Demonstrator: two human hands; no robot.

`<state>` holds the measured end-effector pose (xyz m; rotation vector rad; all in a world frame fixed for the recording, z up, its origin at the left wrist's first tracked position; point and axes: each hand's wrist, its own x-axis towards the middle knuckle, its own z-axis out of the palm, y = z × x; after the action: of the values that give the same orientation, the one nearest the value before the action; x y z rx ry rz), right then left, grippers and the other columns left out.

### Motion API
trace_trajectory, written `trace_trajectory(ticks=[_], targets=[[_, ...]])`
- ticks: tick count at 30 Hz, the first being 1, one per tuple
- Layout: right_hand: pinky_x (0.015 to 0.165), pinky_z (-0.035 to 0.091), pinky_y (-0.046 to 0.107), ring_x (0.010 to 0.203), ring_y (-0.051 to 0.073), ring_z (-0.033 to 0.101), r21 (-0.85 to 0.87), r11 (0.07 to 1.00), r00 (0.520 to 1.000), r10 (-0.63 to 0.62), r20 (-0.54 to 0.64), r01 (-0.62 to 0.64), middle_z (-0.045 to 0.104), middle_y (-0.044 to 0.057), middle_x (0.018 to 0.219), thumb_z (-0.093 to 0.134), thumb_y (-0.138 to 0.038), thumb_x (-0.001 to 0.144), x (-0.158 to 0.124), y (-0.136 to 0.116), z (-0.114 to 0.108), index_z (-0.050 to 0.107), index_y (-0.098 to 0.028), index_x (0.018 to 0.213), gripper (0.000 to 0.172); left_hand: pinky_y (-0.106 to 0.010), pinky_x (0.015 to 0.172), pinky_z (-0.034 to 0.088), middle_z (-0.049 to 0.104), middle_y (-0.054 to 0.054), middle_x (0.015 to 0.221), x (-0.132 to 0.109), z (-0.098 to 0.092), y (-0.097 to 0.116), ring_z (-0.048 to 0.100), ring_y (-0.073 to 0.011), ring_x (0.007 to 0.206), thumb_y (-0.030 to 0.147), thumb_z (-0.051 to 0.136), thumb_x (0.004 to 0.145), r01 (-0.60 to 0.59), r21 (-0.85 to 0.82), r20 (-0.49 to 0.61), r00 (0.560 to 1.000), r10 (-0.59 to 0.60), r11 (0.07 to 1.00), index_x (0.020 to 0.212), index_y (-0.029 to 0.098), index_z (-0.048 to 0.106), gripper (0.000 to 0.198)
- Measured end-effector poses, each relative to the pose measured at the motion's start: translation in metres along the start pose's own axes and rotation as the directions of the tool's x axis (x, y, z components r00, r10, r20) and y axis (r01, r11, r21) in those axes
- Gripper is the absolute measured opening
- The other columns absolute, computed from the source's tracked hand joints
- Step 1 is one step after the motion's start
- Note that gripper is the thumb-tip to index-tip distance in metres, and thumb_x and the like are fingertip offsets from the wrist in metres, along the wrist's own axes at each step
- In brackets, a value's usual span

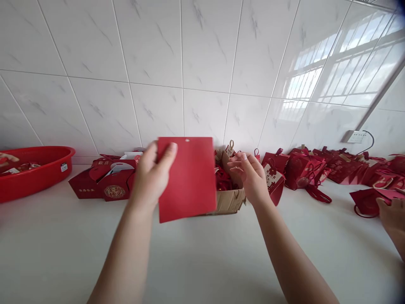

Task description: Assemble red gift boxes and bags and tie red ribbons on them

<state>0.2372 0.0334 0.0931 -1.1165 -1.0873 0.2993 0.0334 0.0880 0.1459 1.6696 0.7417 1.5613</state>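
Upright before me is a flat red paper piece (188, 181), rectangular, with a small hole near its top edge. My left hand (153, 171) pinches its left side, thumb on the near face. To its right my right hand (249, 175) is raised with fingers apart, holding nothing that I can see. Behind the red piece stands a cardboard box (230, 202) with red items inside, partly hidden by the piece. A tan tag (230, 148) with a loop sticks up from the box.
At left are a red plastic basin (63, 166) with items in it and red gift boxes (104, 181). Several red gift bags (303, 169) line the wall at right. Another person's hand (394, 215) touches a red bag (363, 200) at the right edge. A socket (354, 136) is on the wall.
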Motion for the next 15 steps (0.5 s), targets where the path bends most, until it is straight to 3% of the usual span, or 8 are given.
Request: trace_trajectory(ticks=[1, 2, 5, 10, 15], targets=[[0.083, 0.051, 0.030, 0.095, 0.016, 0.064, -0.256, 0.967, 1.000, 0.001, 0.003, -0.001, 0.065, 0.006, 0.104, 0.033, -0.046, 0.097, 0.009, 0.009, 0.001, 0.054, -0.021, 0.103, 0.033, -0.025, 0.063, 0.043, 0.060, 0.001, 0.077, 0.003, -0.009, 0.003, 0.055, -0.0166, 0.074, 0.045, 0.062, 0.084, -0.033, 0.059, -0.123, 0.992, 0.040, 0.998, 0.089, 0.021, 0.063, 0.024], [0.084, 0.051, 0.031, 0.098, 0.017, 0.063, -0.368, 0.929, 1.000, 0.028, 0.011, -0.022, 0.065, 0.008, 0.105, 0.035, -0.041, 0.098, 0.018, 0.018, 0.003, 0.055, -0.019, 0.103, 0.030, -0.025, 0.061, 0.040, 0.057, 0.002, 0.073, 0.005, -0.018, 0.006, 0.053, -0.0156, 0.070, 0.042, 0.063, 0.083, -0.063, 0.127, -0.213, 0.973, 0.089, 0.990, 0.085, 0.021, 0.061, 0.022], [0.085, 0.051, 0.034, 0.091, 0.018, 0.063, -0.557, 0.828, 0.980, 0.154, 0.124, -0.059, 0.068, 0.007, 0.097, 0.055, -0.030, 0.092, 0.048, 0.046, 0.018, 0.063, -0.016, 0.093, 0.016, -0.025, 0.059, 0.036, 0.051, 0.004, 0.068, 0.005, -0.038, 0.016, 0.047, -0.0133, 0.066, 0.033, 0.064, 0.081, -0.113, 0.259, -0.356, 0.912, 0.204, 0.959, 0.075, 0.019, 0.056, 0.017], [0.088, 0.052, 0.041, 0.102, 0.020, 0.061, -0.765, 0.639, 0.912, 0.357, 0.202, -0.081, 0.061, 0.008, 0.117, 0.058, -0.032, 0.093, 0.086, 0.074, 0.050, 0.061, -0.016, 0.113, 0.026, -0.025, 0.056, 0.037, 0.052, 0.003, 0.068, -0.002, -0.049, 0.028, 0.048, -0.0131, 0.065, 0.040, 0.062, 0.081, -0.043, 0.207, -0.315, 0.943, 0.108, 0.977, 0.077, 0.019, 0.058, 0.021], [0.088, 0.053, 0.042, 0.105, 0.021, 0.061, -0.817, 0.566, 0.870, 0.452, 0.200, -0.106, 0.059, 0.009, 0.121, 0.058, -0.032, 0.093, 0.101, 0.090, 0.059, 0.058, -0.017, 0.119, 0.031, -0.024, 0.056, 0.040, 0.056, 0.002, 0.072, 0.000, -0.058, 0.027, 0.051, -0.0133, 0.066, 0.038, 0.062, 0.080, -0.034, 0.183, -0.342, 0.935, 0.096, 0.983, 0.079, 0.020, 0.059, 0.019]])
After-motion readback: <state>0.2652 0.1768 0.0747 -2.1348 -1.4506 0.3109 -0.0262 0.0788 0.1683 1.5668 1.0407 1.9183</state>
